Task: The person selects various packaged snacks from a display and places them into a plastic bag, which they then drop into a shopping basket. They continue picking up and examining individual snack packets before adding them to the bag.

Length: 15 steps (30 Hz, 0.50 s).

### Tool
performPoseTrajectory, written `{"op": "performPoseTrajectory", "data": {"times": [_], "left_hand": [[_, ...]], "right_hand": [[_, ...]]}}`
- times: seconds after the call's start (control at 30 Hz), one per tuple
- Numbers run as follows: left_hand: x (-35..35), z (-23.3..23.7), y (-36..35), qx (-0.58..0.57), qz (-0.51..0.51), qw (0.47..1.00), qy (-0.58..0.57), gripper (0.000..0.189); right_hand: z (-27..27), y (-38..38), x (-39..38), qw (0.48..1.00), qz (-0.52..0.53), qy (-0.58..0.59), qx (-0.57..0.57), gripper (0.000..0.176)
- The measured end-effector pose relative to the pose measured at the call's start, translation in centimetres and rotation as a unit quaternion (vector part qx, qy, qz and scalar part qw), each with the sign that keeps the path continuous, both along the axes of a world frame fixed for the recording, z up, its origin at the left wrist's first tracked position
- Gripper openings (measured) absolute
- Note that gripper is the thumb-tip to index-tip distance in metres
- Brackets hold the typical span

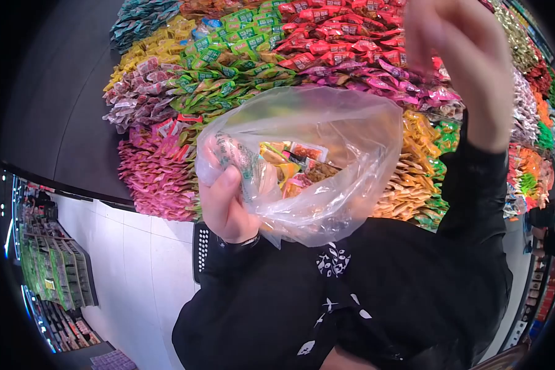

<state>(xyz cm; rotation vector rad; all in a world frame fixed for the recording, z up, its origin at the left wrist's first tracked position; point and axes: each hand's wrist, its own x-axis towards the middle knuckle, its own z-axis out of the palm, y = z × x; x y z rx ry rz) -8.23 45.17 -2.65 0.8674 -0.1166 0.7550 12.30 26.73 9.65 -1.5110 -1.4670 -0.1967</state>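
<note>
My left hand point(225, 200) grips the edge of a clear plastic bag point(351, 203), thumb in front and the other fingers behind the film. The bag's mouth gapes upward. Several small snack packets point(311, 154) lie inside it, some yellow, some with a reddish food picture. Up at the right, my right hand point(459, 46) hangs above the red snack packets point(327, 46). It is smeared by motion and partly cut by the frame's top, so its fingers do not show clearly.
Heaped around the bag are green packets point(237, 52), pink packets point(157, 176) and orange packets point(407, 185). A dark display edge point(74, 111) curves along the left. A shelf with green goods point(52, 271) stands on the pale floor point(129, 265) at lower left.
</note>
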Motion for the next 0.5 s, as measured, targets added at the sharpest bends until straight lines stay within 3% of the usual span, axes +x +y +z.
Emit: {"op": "performPoseTrajectory", "data": {"times": [0.1, 0.17, 0.27, 0.3, 0.37, 0.4, 0.5], "left_hand": [[0.0, 0.0, -0.8, 0.059, 0.061, 0.996, -0.008, 0.036], [-0.3, 0.7, -1.8, 0.089, 0.073, 0.993, -0.006, 0.034], [-2.1, 0.9, -2.2, 0.109, 0.011, 0.994, -0.009, 0.029], [-2.5, 0.3, -1.5, 0.135, -0.013, 0.99, -0.026, 0.028], [-2.9, 0.2, -1.4, 0.176, 0.035, 0.984, 0.002, 0.028], [-3.2, 0.2, -1.7, 0.148, 0.056, 0.987, 0.014, 0.029], [-3.7, 0.4, -1.6, 0.158, 0.104, 0.982, -0.02, 0.028]], "right_hand": [[-1.7, -0.2, -7.2, 0.974, 0.075, -0.121, -0.178, 0.007], [-5.4, 1.6, -7.5, 0.92, 0.091, -0.224, -0.308, 0.019], [-9.5, 4.3, -6.9, 0.879, -0.003, -0.187, -0.439, 0.019], [-10.5, 4.6, -6.8, 0.887, 0.026, -0.186, -0.422, 0.019], [-11.6, 5.1, -6.8, 0.901, 0.086, -0.183, -0.385, 0.019], [-11.2, 5.1, -7.2, 0.886, 0.101, -0.173, -0.418, 0.019], [-8.9, 4.5, -8.9, 0.889, 0.09, -0.135, -0.427, 0.018]]}}
